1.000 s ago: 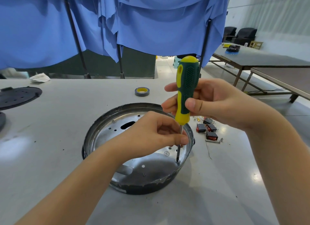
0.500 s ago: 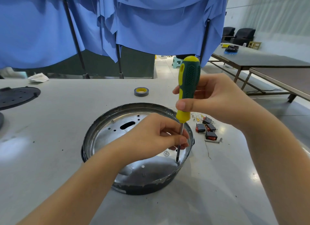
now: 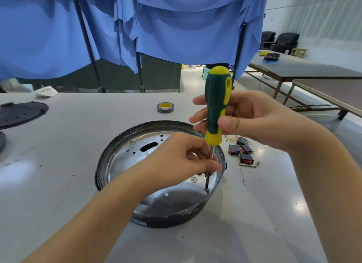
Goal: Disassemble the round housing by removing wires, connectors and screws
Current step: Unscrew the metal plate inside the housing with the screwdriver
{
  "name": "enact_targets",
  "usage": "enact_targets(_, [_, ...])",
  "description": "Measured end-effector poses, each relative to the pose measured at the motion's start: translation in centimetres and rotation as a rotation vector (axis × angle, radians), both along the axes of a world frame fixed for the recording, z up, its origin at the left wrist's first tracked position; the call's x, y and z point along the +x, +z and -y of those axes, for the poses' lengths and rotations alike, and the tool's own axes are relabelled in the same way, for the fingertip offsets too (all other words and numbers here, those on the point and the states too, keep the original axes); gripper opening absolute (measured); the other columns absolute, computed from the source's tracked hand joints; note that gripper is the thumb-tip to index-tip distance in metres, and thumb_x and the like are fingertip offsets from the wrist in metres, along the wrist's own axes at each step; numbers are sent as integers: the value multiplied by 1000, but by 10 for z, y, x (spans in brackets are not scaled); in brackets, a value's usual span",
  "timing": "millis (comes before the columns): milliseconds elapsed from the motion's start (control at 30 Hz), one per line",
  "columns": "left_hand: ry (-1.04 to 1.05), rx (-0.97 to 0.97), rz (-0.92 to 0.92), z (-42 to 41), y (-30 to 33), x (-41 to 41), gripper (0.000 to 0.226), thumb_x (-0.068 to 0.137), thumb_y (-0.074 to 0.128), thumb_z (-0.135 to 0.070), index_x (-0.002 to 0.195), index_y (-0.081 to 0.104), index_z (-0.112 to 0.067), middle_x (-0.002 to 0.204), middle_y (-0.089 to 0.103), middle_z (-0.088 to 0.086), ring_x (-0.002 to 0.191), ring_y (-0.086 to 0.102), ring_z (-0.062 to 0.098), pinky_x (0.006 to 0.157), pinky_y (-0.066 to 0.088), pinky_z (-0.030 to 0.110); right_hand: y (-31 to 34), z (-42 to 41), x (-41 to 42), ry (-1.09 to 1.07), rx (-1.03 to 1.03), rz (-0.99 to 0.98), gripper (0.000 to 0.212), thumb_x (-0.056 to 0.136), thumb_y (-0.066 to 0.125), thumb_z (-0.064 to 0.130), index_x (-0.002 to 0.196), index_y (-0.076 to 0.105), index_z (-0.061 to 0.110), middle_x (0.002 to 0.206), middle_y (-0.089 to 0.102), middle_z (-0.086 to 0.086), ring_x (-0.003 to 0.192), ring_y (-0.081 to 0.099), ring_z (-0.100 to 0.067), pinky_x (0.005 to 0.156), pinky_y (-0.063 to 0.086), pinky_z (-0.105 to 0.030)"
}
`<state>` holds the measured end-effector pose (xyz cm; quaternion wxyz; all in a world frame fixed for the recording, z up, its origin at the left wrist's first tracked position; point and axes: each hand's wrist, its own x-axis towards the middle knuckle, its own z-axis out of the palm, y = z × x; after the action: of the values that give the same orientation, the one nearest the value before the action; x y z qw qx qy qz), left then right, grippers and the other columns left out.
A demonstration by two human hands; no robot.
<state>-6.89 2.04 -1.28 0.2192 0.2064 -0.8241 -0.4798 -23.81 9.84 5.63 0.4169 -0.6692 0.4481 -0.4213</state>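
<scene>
The round housing [image 3: 109,161], a shallow dark ring with a shiny metal floor, lies on the grey table. A green and yellow screwdriver [image 3: 216,106] stands nearly upright in it, its tip on a screw [image 3: 206,188] near the right inner wall. My right hand [image 3: 254,119] grips the handle. My left hand [image 3: 180,159] reaches over the housing and pinches the metal shaft just above the tip. Another screw [image 3: 132,142] shows at the far left of the floor.
Red and black switches [image 3: 242,152] and small loose parts lie right of the housing. A roll of tape [image 3: 165,107] sits behind it. A black perforated disc [image 3: 21,113] lies at the far left, crumpled paper [image 3: 46,91] beyond it. Blue cloth hangs behind the table.
My right hand's fingers have shifted round the handle, and the screwdriver handle appears turned. The tip stays at the same screw and my left hand keeps its pinch on the shaft.
</scene>
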Motion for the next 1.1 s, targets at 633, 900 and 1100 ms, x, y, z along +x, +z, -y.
enact_targets(633, [-64, 165, 23, 1, 1, 4, 17, 85, 67, -1, 91, 72, -16, 86, 77, 1, 84, 74, 14, 75, 55, 19, 1, -1, -1, -84, -30, 13, 42, 86, 61, 6, 127, 53, 11, 109, 72, -7, 104, 68, -22, 83, 55, -28])
enact_targets(900, [-36, 106, 18, 1, 1, 3, 15, 82, 72, -4, 86, 73, -19, 81, 77, 0, 79, 74, 14, 76, 58, 24, 1, 3, 7, -257, -159, -140, 41, 60, 76, 27, 100, 68, 22, 96, 74, 10, 89, 70, -12, 77, 55, -20])
enact_targets(1100, [-19, 49, 5, 1, 4, 4, 17, 78, 77, -6, 73, 72, -21, 79, 76, 5, 76, 73, 20, 78, 59, 32, 1, -1, 1, -93, -64, -19, 46, 77, 67, 7, 122, 57, 11, 101, 74, -6, 99, 70, -22, 82, 55, -27])
